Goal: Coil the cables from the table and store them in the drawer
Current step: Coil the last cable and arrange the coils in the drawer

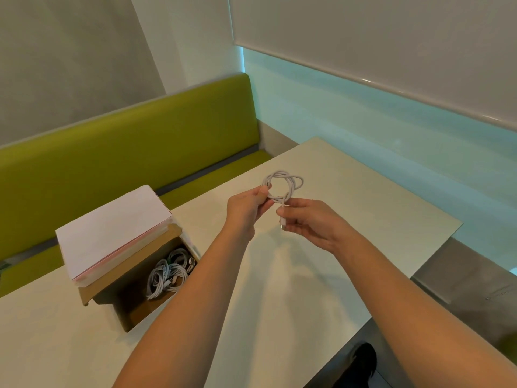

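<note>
1. Holding it above the pale surface [349,233], the left hand [246,208] pinches the thin white coiled charging cable [282,184] at the loops, and the right hand [310,222] pinches its plug end.
2. It looks light and limp; loops would likely spring loose unless gripped where they cross.
3. Open room lies between the hands and the open brown cardboard drawer [140,301] to the left, which holds other white coiled cables [167,275].

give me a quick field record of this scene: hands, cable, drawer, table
left hand: pinches the coil's left side
right hand: holds the cable's plug end
cable: white, looped into a coil, held above the table
drawer: open, brown, on the table to the left
stored cables: white coils inside the drawer
paper stack: lies on top of the drawer unit
table: pale top
</note>
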Demonstrator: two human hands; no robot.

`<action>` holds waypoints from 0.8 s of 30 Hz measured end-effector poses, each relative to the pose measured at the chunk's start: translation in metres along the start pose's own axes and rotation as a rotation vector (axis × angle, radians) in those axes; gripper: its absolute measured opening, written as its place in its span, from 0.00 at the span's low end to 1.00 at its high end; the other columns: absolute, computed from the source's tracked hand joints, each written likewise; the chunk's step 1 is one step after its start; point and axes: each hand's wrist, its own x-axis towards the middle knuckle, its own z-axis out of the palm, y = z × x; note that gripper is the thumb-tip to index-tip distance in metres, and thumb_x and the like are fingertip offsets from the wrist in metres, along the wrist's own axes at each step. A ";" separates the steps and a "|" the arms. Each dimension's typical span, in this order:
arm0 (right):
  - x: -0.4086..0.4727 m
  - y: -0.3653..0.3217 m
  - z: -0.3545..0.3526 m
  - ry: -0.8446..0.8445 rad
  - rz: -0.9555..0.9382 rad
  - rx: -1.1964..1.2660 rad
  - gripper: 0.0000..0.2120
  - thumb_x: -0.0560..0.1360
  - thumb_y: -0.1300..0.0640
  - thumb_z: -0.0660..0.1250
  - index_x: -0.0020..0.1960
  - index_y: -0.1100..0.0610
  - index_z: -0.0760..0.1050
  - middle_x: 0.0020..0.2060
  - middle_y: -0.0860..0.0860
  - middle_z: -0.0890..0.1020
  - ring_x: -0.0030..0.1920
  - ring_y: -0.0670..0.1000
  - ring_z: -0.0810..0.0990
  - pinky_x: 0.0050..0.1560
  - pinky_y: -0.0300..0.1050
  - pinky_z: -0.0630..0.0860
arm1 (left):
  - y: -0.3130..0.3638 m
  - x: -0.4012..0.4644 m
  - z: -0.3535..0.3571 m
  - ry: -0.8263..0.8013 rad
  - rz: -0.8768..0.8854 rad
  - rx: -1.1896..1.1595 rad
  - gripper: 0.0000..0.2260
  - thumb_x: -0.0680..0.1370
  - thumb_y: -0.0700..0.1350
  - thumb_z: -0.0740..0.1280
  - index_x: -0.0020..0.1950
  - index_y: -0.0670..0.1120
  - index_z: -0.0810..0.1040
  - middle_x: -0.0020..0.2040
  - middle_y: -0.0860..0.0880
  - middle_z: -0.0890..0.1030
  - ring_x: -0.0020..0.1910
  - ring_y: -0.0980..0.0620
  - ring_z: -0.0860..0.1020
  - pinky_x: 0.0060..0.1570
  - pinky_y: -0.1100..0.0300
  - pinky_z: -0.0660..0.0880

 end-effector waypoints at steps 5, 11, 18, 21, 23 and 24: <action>-0.005 0.009 -0.005 -0.047 -0.022 -0.244 0.22 0.73 0.71 0.68 0.65 0.56 0.76 0.35 0.55 0.80 0.36 0.52 0.79 0.41 0.43 0.79 | 0.002 0.008 -0.007 0.081 -0.015 -0.068 0.08 0.79 0.35 0.67 0.56 0.34 0.81 0.45 0.49 0.84 0.42 0.54 0.82 0.41 0.67 0.81; -0.004 0.018 -0.015 -0.023 0.012 -0.300 0.15 0.76 0.71 0.62 0.57 0.56 0.79 0.38 0.54 0.79 0.39 0.52 0.80 0.47 0.46 0.78 | -0.008 0.003 -0.012 0.025 -0.029 0.011 0.09 0.80 0.37 0.66 0.59 0.38 0.80 0.50 0.46 0.84 0.44 0.52 0.82 0.42 0.65 0.81; 0.003 0.017 -0.009 0.173 0.052 -0.138 0.08 0.78 0.58 0.59 0.49 0.61 0.76 0.31 0.52 0.69 0.30 0.50 0.67 0.38 0.44 0.70 | -0.021 -0.011 -0.011 -0.208 0.050 0.172 0.11 0.82 0.41 0.63 0.62 0.41 0.80 0.52 0.45 0.84 0.53 0.51 0.82 0.57 0.57 0.79; 0.005 0.014 -0.007 0.281 -0.032 -0.354 0.15 0.80 0.45 0.60 0.54 0.55 0.79 0.31 0.48 0.70 0.32 0.48 0.67 0.39 0.44 0.68 | -0.022 -0.015 -0.011 -0.257 0.056 0.269 0.10 0.82 0.44 0.64 0.60 0.48 0.81 0.57 0.47 0.84 0.59 0.52 0.80 0.61 0.55 0.76; 0.006 0.012 -0.007 0.375 -0.147 -0.448 0.14 0.80 0.48 0.62 0.54 0.54 0.82 0.34 0.48 0.74 0.37 0.49 0.71 0.43 0.46 0.70 | -0.021 -0.016 -0.011 -0.281 0.046 0.363 0.08 0.81 0.45 0.65 0.58 0.52 0.81 0.58 0.47 0.82 0.60 0.52 0.79 0.65 0.52 0.73; 0.006 0.010 -0.008 0.410 -0.190 -0.494 0.13 0.80 0.49 0.63 0.53 0.55 0.83 0.36 0.49 0.77 0.40 0.50 0.73 0.45 0.47 0.70 | -0.020 -0.016 -0.011 -0.295 0.031 0.399 0.08 0.81 0.45 0.66 0.58 0.52 0.81 0.59 0.47 0.82 0.61 0.52 0.78 0.66 0.51 0.72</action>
